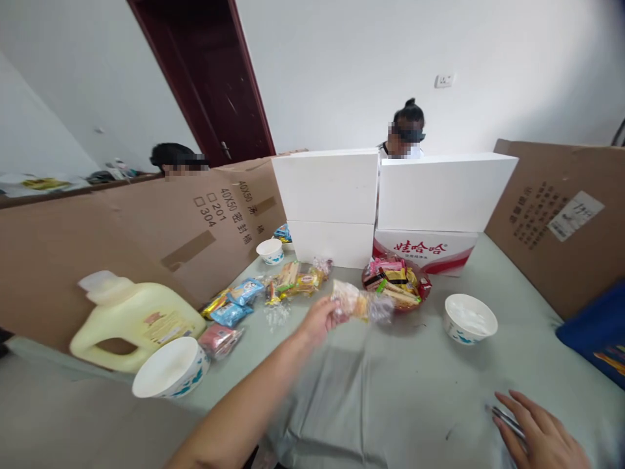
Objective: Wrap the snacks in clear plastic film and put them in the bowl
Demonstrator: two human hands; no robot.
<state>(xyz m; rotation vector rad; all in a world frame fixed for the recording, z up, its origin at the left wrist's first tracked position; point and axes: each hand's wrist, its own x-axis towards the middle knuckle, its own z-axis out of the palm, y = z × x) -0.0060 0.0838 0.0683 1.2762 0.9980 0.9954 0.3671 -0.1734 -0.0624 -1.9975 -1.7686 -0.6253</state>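
My left hand (319, 319) is closed on a wrapped snack (349, 299) in clear, crinkled plastic, pale with a yellowish part. It is held above the table, just left of a reddish bowl (420, 301) heaped with packaged snacks (398, 280). At the lower right, my right hand (547, 433) has its thumb and fingers around a slim silvery metal tool (508, 420); its exact kind is not clear. Beyond that hand stands a white paper bowl (469, 319) with a blue pattern and something whitish inside.
Several snack packets (244, 293) lie left of centre. Near them are a large white bowl (170, 368), a smaller bowl (270, 251) and a pale yellow jug (141, 319). White boxes (327, 189) and cardboard (146, 228) wall the table; two people sit beyond. A blue container (596, 332) stands right.
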